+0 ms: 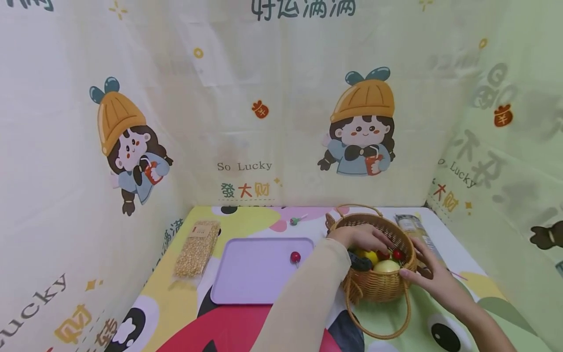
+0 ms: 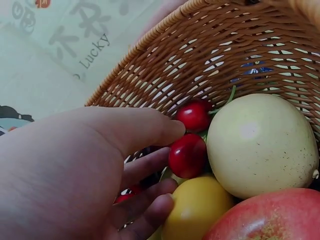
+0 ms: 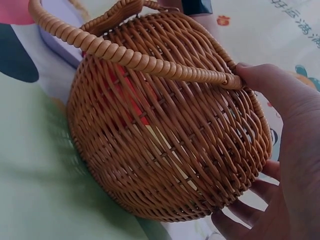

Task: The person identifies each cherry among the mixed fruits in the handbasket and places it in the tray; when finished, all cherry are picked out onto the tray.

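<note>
A wicker basket (image 1: 376,286) holds fruit on the right side of the table. My left hand (image 1: 362,238) reaches inside it; in the left wrist view the thumb and index finger touch the near side of a red cherry (image 2: 187,156), not closed around it. Another cherry (image 2: 194,115) lies just beyond the thumb. Beside them are a pale round fruit (image 2: 262,145), a yellow fruit (image 2: 197,207) and a pinkish-red fruit (image 2: 275,220). My right hand (image 3: 295,130) grips the basket's side, thumb at the rim by the handle (image 3: 135,57), fingers curled against the outer wall.
Left of the basket lies a lilac tray (image 1: 244,271) with one cherry (image 1: 295,256) on it. A bag of yellow kernels (image 1: 198,249) is at the far left. Behind the basket sits another clear packet (image 1: 413,225); a small wrapped lollipop (image 1: 293,221) lies at the back.
</note>
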`<state>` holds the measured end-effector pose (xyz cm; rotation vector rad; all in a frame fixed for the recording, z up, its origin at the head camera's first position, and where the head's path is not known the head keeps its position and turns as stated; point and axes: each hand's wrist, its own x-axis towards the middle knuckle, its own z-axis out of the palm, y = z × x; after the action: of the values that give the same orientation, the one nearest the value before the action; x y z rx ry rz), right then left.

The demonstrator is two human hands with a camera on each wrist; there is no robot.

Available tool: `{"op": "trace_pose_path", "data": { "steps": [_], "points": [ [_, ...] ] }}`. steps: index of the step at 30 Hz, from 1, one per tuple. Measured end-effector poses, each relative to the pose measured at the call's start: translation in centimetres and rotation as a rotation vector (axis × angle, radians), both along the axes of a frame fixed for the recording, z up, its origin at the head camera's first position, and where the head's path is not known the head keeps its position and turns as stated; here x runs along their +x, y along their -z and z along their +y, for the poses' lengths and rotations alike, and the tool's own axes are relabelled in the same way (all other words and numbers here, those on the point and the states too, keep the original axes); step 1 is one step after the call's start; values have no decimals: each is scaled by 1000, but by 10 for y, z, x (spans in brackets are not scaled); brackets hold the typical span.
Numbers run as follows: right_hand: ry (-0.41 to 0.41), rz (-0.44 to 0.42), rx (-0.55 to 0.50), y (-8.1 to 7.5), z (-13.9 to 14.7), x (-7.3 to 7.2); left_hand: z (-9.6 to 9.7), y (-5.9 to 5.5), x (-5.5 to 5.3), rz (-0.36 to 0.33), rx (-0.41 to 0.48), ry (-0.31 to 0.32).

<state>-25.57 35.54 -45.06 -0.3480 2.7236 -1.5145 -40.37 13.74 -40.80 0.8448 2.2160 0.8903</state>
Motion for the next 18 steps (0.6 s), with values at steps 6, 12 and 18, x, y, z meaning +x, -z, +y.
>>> {"op": "trace_pose_path", "data": {
  "steps": [6, 12, 18],
  "points": [
    [6, -16, 9, -1, 0, 0, -2, -2, 0, 40, -61, 58],
    [4, 4, 8, -2, -1, 1, -4, -2, -2, 55, -71, 84],
    [1, 11, 0, -2, -1, 2, -4, 2, -1, -28, 33, -35]
  ]
}}
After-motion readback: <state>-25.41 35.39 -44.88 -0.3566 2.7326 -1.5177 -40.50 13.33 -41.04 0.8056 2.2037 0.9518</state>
